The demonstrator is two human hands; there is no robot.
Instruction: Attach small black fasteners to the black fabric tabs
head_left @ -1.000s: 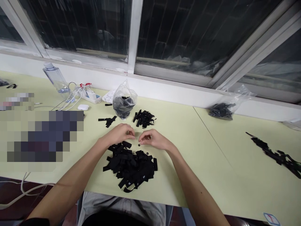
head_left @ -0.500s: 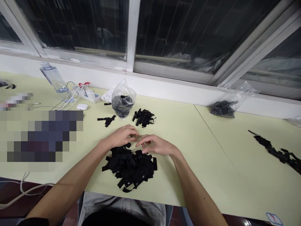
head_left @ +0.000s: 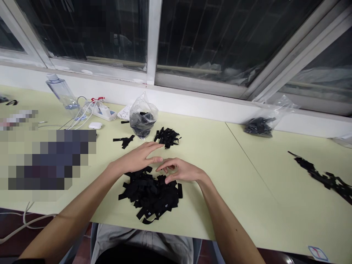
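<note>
A large heap of short black fabric strips [head_left: 154,194] lies on the table in front of me, a few bearing small white marks. My left hand [head_left: 140,157] is over the heap's far left edge, its fingers stretched out and the thumb apart, with nothing seen in it. Close by on the right, my right hand [head_left: 183,169] hovers at the heap's far right edge. Its fingers are loosely bent and apart from the thumb, and no strip shows between them. Beyond my fingertips sits a smaller pile of black strips [head_left: 167,137].
A clear plastic bag of black pieces [head_left: 143,123] stands behind the small pile. Left of it are a few loose strips [head_left: 124,140], a white earbud case [head_left: 95,125], a power strip [head_left: 107,114] and a water bottle [head_left: 63,93]. Another bag [head_left: 258,126] and a strip chain [head_left: 324,176] lie right.
My left hand's fingers have straightened and spread, and the small dark bit at its fingertips no longer shows. The right hand has barely moved; its thumb sits slightly lower.
</note>
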